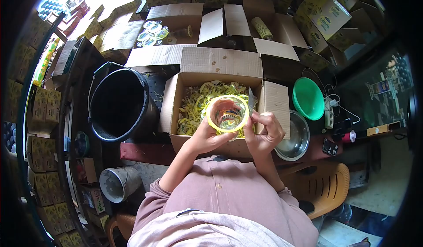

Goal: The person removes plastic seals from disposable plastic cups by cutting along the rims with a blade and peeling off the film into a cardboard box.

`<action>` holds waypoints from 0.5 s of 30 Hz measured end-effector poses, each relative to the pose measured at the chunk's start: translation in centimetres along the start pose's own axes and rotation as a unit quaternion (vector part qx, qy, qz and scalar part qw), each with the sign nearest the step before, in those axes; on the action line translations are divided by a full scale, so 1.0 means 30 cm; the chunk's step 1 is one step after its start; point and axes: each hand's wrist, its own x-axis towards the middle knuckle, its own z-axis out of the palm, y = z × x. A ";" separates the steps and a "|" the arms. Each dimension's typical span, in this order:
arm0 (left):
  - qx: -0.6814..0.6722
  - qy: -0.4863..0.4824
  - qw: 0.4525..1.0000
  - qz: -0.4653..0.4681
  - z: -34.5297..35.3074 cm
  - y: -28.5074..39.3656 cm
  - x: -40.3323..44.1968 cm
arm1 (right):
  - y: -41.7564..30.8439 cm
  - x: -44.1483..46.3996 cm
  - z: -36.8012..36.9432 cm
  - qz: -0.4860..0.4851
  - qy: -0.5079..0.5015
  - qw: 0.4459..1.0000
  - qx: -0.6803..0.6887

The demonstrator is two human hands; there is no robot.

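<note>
A clear plastic cup [228, 114] with a yellow rim and printed side is held up over an open cardboard box [221, 61]. My left hand [206, 137] is wrapped round the cup's lower left side. At the cup's right edge, my right hand [263, 131] pinches a thin blade [251, 100] that points upward beside the rim. Yellow-green strips [192, 108] fill the box below both hands.
On the left is a black bucket [119, 105], with a grey bucket [120, 184] below it. A green bowl [308, 99] and a metal bowl [293, 136] sit at right. Behind are boxes holding lids [152, 33] and stacked cups [261, 28]. An orange chair [328, 185] stands lower right.
</note>
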 end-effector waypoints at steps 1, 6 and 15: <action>-0.013 0.005 1.000 -0.001 -0.002 -0.002 0.000 | 0.005 0.005 -0.003 0.003 -0.009 1.000 0.017; -0.055 0.014 0.998 -0.013 -0.013 -0.009 0.001 | 0.013 -0.004 -0.011 -0.004 -0.028 1.000 0.013; -0.002 -0.021 1.000 -0.009 -0.022 -0.008 -0.002 | 0.037 0.000 -0.026 0.031 -0.039 0.997 0.062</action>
